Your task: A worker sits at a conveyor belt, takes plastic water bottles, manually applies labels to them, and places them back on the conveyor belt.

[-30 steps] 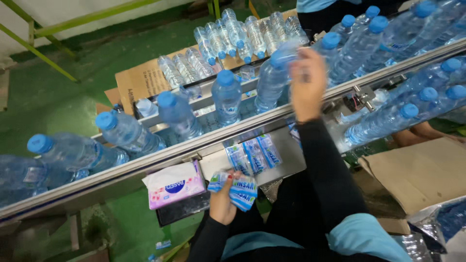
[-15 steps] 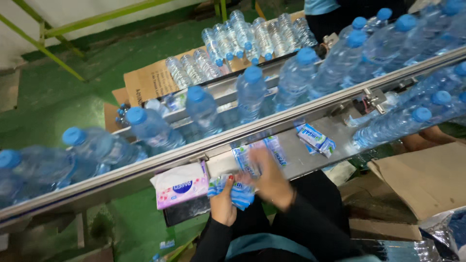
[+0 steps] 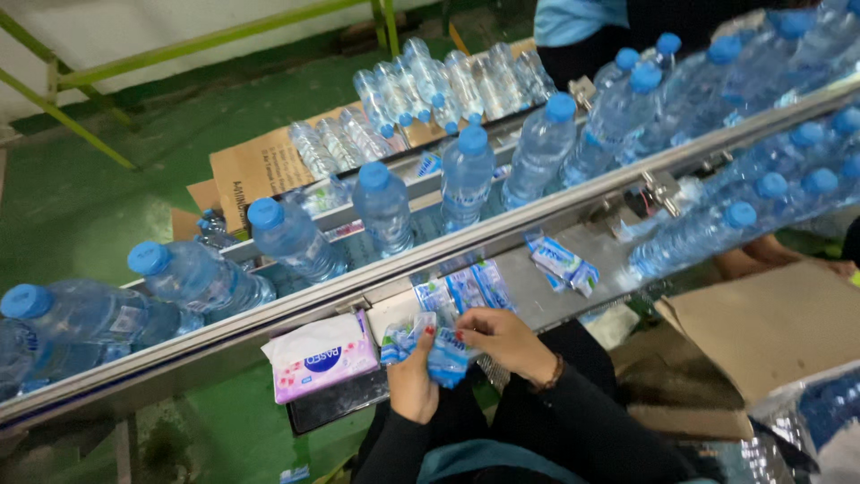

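Note:
My left hand [image 3: 414,381] and my right hand [image 3: 503,339] meet just below the conveyor rail, both gripping a small stack of blue-and-white bottle labels [image 3: 445,357]. More labels [image 3: 455,289] lie flat on the steel ledge right above my hands, and another small bundle of labels [image 3: 562,262] lies further right. Clear water bottles with blue caps [image 3: 467,176] stand in a line on the conveyor behind the steel rail [image 3: 269,314].
A pink-and-white tissue pack [image 3: 321,355] lies left of my hands on a dark tray. Beyond the conveyor lie several uncapped bottles [image 3: 421,90] on cardboard. A cardboard box [image 3: 770,327] sits at lower right. Another person's light-blue sleeve [image 3: 578,18] shows at the top.
My right hand came down from the bottles on the conveyor and joined my left hand on the label stack. The bottles have shifted along the line.

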